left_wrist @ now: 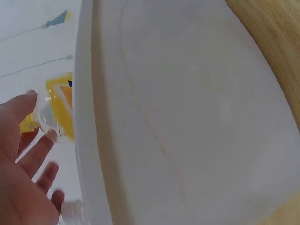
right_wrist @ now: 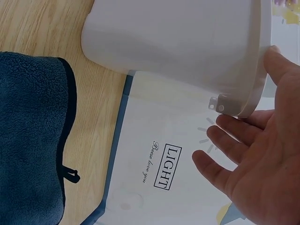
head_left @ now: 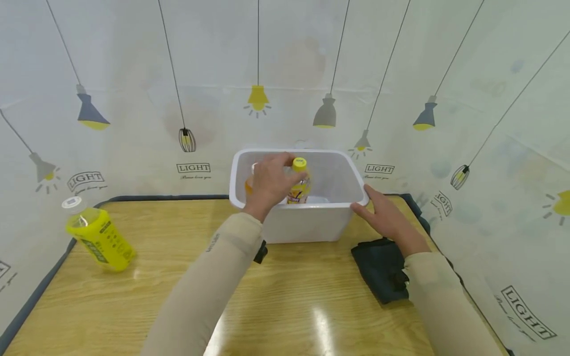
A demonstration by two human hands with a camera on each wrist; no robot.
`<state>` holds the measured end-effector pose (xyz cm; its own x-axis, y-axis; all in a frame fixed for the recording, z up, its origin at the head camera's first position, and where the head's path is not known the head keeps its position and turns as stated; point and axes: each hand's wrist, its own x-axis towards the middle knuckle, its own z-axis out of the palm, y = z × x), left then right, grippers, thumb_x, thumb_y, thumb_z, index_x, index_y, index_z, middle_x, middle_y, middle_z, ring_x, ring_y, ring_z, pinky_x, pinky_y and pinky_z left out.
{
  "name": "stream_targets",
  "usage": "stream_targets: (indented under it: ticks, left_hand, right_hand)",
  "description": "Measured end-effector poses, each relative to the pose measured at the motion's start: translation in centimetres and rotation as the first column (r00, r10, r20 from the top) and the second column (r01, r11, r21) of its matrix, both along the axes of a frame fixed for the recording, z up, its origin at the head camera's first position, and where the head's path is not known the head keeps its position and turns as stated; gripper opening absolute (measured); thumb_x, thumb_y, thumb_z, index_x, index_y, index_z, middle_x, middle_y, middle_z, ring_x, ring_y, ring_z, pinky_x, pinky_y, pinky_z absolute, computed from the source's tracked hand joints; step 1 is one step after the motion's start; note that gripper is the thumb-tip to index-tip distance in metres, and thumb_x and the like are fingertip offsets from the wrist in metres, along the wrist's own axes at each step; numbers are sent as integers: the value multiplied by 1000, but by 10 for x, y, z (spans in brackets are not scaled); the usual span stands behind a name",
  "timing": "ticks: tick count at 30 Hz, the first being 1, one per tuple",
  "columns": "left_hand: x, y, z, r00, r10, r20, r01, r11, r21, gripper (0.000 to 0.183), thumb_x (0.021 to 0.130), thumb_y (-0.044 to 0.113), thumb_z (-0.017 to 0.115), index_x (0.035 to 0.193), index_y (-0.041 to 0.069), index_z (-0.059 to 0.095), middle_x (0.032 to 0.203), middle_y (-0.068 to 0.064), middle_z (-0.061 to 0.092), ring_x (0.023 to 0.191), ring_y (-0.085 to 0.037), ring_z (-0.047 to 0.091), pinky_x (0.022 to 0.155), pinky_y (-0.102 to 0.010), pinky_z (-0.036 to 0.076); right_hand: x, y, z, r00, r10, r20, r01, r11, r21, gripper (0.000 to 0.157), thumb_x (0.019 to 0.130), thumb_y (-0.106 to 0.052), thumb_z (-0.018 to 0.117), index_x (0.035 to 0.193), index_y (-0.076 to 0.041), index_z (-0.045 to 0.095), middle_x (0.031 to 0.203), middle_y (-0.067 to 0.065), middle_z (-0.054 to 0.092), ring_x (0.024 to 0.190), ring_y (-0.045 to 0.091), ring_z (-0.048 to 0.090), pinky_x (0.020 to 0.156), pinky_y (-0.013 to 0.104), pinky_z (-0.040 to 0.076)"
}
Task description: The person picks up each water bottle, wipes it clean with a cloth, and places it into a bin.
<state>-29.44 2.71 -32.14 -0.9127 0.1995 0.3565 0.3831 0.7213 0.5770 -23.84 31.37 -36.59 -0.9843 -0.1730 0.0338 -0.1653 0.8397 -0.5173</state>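
A white plastic bin stands at the back of the table. Inside it, a clear bottle with a yellow cap and yellow label stands upright. My left hand reaches over the near rim and holds this bottle near its neck, thumb on one side and fingers on the other, as the left wrist view shows. Beside it in the bin is a white-capped bottle with orange contents, mostly hidden behind that hand. My right hand grips the bin's right front corner, thumb on the rim and fingers around the outside.
A bottle of bright yellow liquid with a white cap is on the left of the table. A folded dark blue towel lies at the right, below my right hand. Behind the table hangs a lamp-printed sheet.
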Motion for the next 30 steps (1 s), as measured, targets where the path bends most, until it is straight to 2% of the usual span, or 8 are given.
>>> stream_targets:
  ticks: [8, 15, 20, 27, 30]
  left_hand:
    - [-2, 7, -5, 997, 71, -30, -73, 992, -107, 42, 86, 49, 69, 119, 23, 64, 119, 7, 68, 133, -21, 44, 116, -45, 18]
    - [-5, 11, -11, 997, 55, -49, -63, 981, -185, 42, 86, 50, 69, 115, 21, 61, 112, 6, 69, 134, -20, 42, 121, -45, 11]
    - [-7, 11, -16, 997, 45, -58, -58, 970, -237, 42, 86, 51, 69, 113, 21, 61, 111, 6, 69, 133, -20, 43, 121, -42, 12]
    - [-8, 12, -23, 997, 47, -69, -62, 969, -240, 43, 86, 51, 68, 114, 19, 62, 114, 4, 69, 127, -21, 45, 112, -38, 25]
    - [-9, 13, -23, 996, 48, -71, -64, 964, -256, 44, 87, 51, 67, 118, 20, 61, 117, 3, 69, 129, -22, 45, 114, -39, 23]
  right_hand:
    - [0, 1, -2, 1000, 6, -20, -6, 1000, -10, 79, 97, -53, 49, 157, -14, 17, 158, 16, 32, 143, 39, 34, 112, 63, 29]
    - [-1, 2, -4, 999, 15, -36, -16, 1000, -16, 78, 97, -52, 50, 156, -13, 19, 157, 16, 33, 142, 38, 35, 112, 63, 30]
    - [-1, 1, -4, 1000, 10, -25, -10, 1000, -19, 78, 97, -52, 50, 156, -12, 18, 156, 17, 33, 142, 38, 36, 112, 63, 30]
    - [-1, 1, -4, 1000, -1, -12, 1, 1000, -15, 80, 96, -56, 48, 156, -13, 17, 156, 16, 34, 141, 38, 37, 112, 63, 30]
    - [-1, 1, -4, 1000, -3, -11, 3, 1000, -14, 80, 96, -56, 48, 157, -14, 17, 157, 16, 33, 141, 38, 37, 112, 63, 30]
